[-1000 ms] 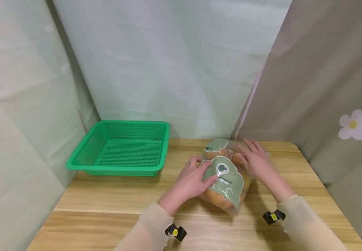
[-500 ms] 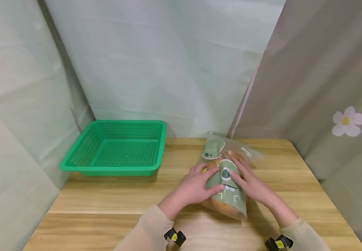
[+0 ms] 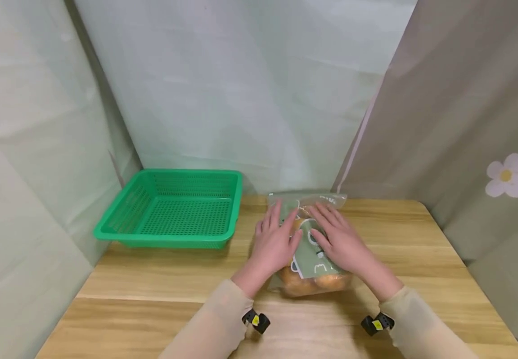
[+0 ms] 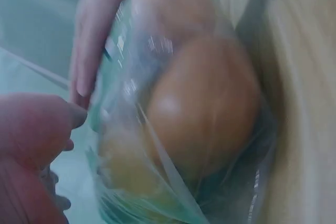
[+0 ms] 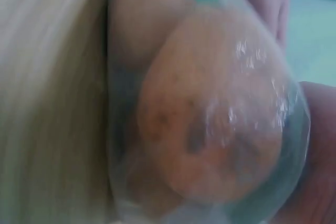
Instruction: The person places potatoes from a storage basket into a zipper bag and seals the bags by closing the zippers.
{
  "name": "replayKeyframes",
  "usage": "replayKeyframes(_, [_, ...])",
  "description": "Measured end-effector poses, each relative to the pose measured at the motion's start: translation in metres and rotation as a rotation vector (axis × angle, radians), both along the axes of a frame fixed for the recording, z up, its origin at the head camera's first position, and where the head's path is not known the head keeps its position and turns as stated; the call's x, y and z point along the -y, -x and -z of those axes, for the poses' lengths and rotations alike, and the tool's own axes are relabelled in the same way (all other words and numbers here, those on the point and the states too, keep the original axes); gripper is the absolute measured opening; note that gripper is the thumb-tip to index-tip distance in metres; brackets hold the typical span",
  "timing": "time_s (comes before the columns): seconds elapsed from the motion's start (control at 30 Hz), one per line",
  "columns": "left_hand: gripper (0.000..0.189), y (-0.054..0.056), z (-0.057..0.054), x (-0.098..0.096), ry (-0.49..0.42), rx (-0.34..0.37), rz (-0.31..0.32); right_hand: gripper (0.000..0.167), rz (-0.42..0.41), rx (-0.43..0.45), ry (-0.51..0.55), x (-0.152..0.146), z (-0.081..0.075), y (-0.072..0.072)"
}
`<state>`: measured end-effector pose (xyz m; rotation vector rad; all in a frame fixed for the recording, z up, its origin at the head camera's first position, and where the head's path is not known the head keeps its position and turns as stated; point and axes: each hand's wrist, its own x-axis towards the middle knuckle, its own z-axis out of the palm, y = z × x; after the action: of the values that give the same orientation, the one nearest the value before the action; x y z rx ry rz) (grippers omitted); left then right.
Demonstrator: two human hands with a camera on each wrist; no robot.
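Note:
A clear zip bag with a green cartoon monster print lies on the wooden table, its zip edge toward the back. Several rounded orange-brown things fill it; in the right wrist view one shows dark spots through the film. My left hand rests with extended fingers on the bag's left part. On the right part lies my right hand, fingers extended and thumb toward the printed eye. Both hands cover some of the print.
A green plastic basket with perforated walls stands at the back left of the wooden table, with nothing in it. Pale cloth hangs behind the table and along both sides.
The bag has turned so its zip edge lies nearly parallel to the table's back edge, and it has shifted slightly left. Both hands have moved farther up onto it, fingers straighter.

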<state>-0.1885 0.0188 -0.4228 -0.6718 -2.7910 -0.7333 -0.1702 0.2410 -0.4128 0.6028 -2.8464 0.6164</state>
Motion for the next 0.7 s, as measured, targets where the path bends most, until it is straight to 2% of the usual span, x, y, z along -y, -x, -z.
replayKeyframes(0.13, [0.062, 0.015, 0.004, -0.010, 0.119, 0.071, 0.037, 0.059, 0.039, -0.002, -0.118, 0.006, 0.008, -0.013])
replayKeyframes(0.27, [0.064, 0.014, 0.008, -0.017, 0.203, 0.155, 0.113, 0.059, 0.129, 0.024, -0.173, 0.007, 0.011, -0.033])
replayKeyframes(0.33, [0.064, 0.013, 0.010, -0.019, 0.219, 0.162, 0.133, 0.060, 0.163, 0.024, -0.183, 0.008, 0.010, -0.041])
replayKeyframes(0.4, [0.064, 0.013, 0.011, -0.021, 0.225, 0.152, 0.132, 0.061, 0.182, 0.036, -0.174, 0.008, 0.009, -0.043])
replayKeyframes(0.5, [0.062, 0.019, 0.012, -0.024, 0.223, 0.115, 0.109, 0.062, 0.192, 0.072, -0.135, 0.005, 0.014, -0.032])
replayKeyframes(0.6, [0.059, 0.029, 0.013, -0.027, 0.241, 0.074, 0.077, 0.064, 0.186, 0.116, -0.121, -0.002, 0.027, -0.012])
replayKeyframes(0.7, [0.057, 0.037, 0.015, -0.029, 0.266, 0.069, 0.054, 0.064, 0.168, 0.149, -0.134, -0.006, 0.034, 0.002])
